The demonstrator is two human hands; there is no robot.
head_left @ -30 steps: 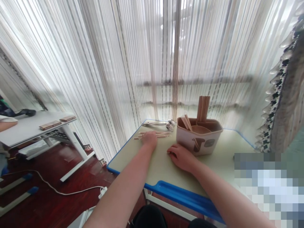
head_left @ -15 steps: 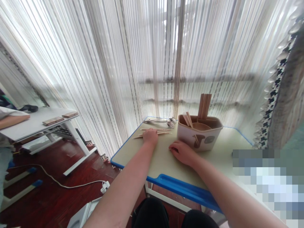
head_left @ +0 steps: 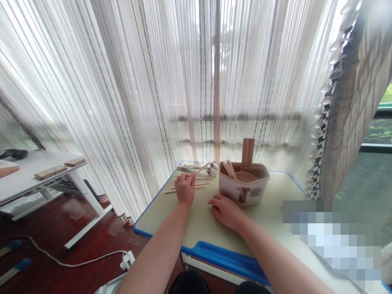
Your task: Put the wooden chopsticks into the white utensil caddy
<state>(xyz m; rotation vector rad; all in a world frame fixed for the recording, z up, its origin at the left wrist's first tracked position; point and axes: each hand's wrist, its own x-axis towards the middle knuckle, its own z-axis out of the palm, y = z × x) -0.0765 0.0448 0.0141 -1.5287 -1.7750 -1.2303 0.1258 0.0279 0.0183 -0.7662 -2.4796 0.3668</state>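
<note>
My left hand (head_left: 185,190) is closed on a thin pale chopstick (head_left: 200,168), which slants up to the right towards the spoons. Beside and under this hand, more chopsticks (head_left: 200,185) lie on the table. Behind them rest several metal spoons (head_left: 211,168), bowls to the right. My right hand (head_left: 228,211) lies on the tabletop in front of the holder, fingers curled and thumb near the forefinger; whatever the fingertips hold is too small to make out. The white and brown utensil holder (head_left: 259,196) contains an upright bundle of wooden chopsticks (head_left: 248,152) and slanted wrapped ones (head_left: 229,169).
The cream table (head_left: 162,212) has a blue edge and a blue front groove (head_left: 226,255). Sheer curtains (head_left: 137,102) hang behind it. To the left, a white desk (head_left: 18,179) bears two flat wooden pieces (head_left: 50,171). A power cord (head_left: 76,263) crosses the floor.
My left hand has risen off the chopsticks on the table, with one now tilted up in its fingers. My right hand has stayed by the holder. The view has shifted up and right.
</note>
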